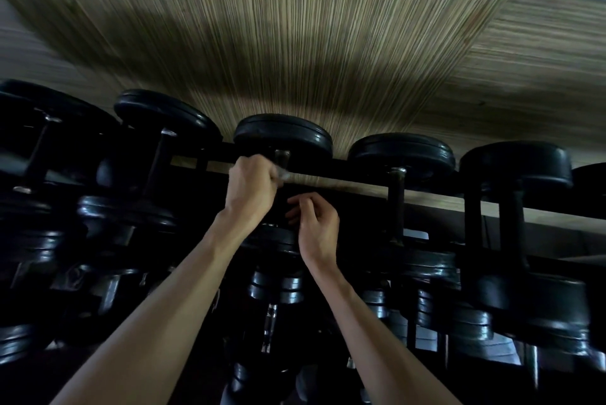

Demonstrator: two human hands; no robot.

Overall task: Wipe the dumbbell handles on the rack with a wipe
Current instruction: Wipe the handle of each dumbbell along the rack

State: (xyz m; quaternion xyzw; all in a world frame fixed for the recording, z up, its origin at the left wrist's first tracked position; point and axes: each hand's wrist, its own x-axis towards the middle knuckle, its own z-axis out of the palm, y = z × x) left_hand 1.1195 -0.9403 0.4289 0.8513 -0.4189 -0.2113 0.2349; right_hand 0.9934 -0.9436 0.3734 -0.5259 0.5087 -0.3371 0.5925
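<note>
Two bare arms reach up from the bottom of the head view toward a dark rack (367,189) full of black dumbbells. On the left, the left hand (252,188) is curled into a fist round a pale wipe (282,175). A small bit of the wipe sticks out of the fist. It touches the handle (282,158) of the middle dumbbell (283,135) on the top row, just under its round black end. On the right, the right hand (316,224) sits a little lower, near the left hand but not touching it. Its fingers (296,211) are bent in loosely. It is too dark to tell if they hold anything. More dumbbells sit on each side and on the lower rows. Behind the rack is a wall (295,53) with thin brown stripes.
</note>
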